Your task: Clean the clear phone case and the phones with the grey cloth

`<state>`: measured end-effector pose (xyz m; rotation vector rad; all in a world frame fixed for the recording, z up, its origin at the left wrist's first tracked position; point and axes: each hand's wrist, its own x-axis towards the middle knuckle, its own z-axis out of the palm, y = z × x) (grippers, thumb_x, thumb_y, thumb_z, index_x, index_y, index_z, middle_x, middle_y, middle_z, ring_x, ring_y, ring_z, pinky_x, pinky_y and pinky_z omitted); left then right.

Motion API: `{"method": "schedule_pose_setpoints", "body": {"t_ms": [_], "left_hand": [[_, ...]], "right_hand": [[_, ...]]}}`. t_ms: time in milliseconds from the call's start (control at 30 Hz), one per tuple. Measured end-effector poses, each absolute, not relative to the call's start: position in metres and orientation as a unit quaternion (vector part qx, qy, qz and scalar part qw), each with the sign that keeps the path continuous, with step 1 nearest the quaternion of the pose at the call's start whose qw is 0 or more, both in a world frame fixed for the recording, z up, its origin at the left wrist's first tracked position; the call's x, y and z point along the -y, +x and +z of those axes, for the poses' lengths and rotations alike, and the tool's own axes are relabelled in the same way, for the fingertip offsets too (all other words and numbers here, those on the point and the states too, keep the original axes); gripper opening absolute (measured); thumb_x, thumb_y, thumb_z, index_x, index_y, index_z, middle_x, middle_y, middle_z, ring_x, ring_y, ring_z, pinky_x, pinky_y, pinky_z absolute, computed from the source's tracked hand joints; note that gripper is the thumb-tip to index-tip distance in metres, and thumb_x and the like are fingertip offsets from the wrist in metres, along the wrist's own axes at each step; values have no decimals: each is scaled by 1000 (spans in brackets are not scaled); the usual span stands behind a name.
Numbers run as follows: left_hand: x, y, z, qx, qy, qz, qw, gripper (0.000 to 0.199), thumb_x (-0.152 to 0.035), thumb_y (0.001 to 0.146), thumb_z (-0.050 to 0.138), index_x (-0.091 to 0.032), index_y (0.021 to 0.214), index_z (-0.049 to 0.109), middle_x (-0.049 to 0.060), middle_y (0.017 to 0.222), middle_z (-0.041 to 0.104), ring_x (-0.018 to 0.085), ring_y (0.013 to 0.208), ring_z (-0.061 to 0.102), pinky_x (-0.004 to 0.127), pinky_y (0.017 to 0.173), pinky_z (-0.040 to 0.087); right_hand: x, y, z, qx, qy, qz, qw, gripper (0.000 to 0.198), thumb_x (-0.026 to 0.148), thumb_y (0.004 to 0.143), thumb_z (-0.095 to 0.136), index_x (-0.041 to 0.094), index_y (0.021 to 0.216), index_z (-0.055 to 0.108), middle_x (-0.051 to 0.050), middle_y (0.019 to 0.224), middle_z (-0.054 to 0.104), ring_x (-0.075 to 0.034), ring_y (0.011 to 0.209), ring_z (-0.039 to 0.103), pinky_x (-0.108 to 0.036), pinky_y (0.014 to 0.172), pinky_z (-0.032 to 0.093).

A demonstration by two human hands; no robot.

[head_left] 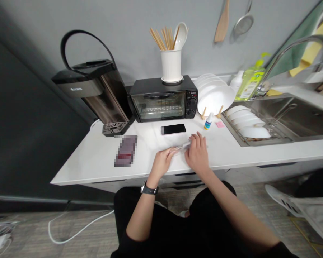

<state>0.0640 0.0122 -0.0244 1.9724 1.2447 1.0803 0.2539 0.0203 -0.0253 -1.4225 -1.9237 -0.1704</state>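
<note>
White countertop [83, 165] spans the scene, a pixelated item [126, 150] at left. Next, the left hand [161, 163] pinches a clear, thin piece [181, 147] held between both hands; the right hand [197, 152] meets its other end, grip unclear. Light, level pressure should avoid creasing it, clear of the small bottle [208, 122].

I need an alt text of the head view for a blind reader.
A person's bare left hand pinches a thin transparent item over a white countertop, the bare right hand at its other end. Beyond are a black-screened phone and small blue-labelled bottle, a black toaster oven behind, a steel sink at right.
</note>
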Motion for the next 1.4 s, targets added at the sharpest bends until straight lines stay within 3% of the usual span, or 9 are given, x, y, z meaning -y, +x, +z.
{"method": "schedule_pose_setpoints", "body": {"t_ms": [100,267,533,667,833,967,1100,1200,1400], "left_hand": [[-15,59,-31,-492,736,395,247,24,-18,98,52,-16,94,76,8,87,79,21,78,73,29,77,56],[-17,55,-35,-494,742,387,236,24,-10,91,51,-15,83,73,7,78,77,18,69,68,26,68,53],[-12,66,-21,-458,736,399,300,30,-34,106,50,-22,117,76,6,124,78,24,114,73,32,98,54],[-14,63,-27,-470,737,398,279,25,-22,101,52,-17,101,77,7,101,81,22,90,74,29,85,55],[-17,56,-34,-492,736,387,258,26,-8,92,48,-13,83,73,9,78,77,18,66,67,26,66,52],[-15,60,-29,-485,739,387,263,24,-18,98,52,-16,95,76,8,95,81,22,86,74,29,82,55],[-15,65,-26,-458,740,395,293,28,-30,105,51,-22,115,76,7,121,79,24,111,74,32,97,54],[-17,63,-30,-478,739,393,265,26,-20,100,51,-17,106,77,9,104,82,23,94,76,31,88,56],[-19,55,-35,-493,748,375,238,25,-4,87,53,-13,90,76,11,86,80,22,74,72,29,73,55]], "right_hand": [[2,213,-26,820,-456,-22,345,66,10,82,48,0,147,43,-26,154,48,-38,157,23,-64,127,22],[11,201,-20,878,-368,-1,305,72,9,82,48,2,154,40,-22,159,47,-32,154,31,-55,130,20],[-27,278,-24,761,-551,-71,333,60,7,80,48,2,140,49,-26,145,55,-37,148,38,-64,124,26],[2,228,-26,784,-515,-38,345,64,9,82,48,0,145,46,-25,157,46,-38,159,18,-65,127,20],[19,198,-21,871,-389,-12,301,73,9,84,48,1,156,36,-22,163,42,-32,158,25,-57,130,19],[-11,252,-23,834,-453,-39,312,67,6,82,48,4,148,45,-22,155,51,-33,153,35,-60,128,20],[-23,272,-25,769,-542,-67,333,59,7,83,47,-1,142,49,-28,154,49,-38,157,25,-66,126,20],[-5,233,-26,797,-505,-45,326,63,8,83,47,-4,145,45,-29,160,41,-39,160,17,-65,127,19],[18,191,-19,866,-401,-14,299,69,9,85,48,1,153,41,-22,160,46,-34,155,30,-59,130,14]]}}
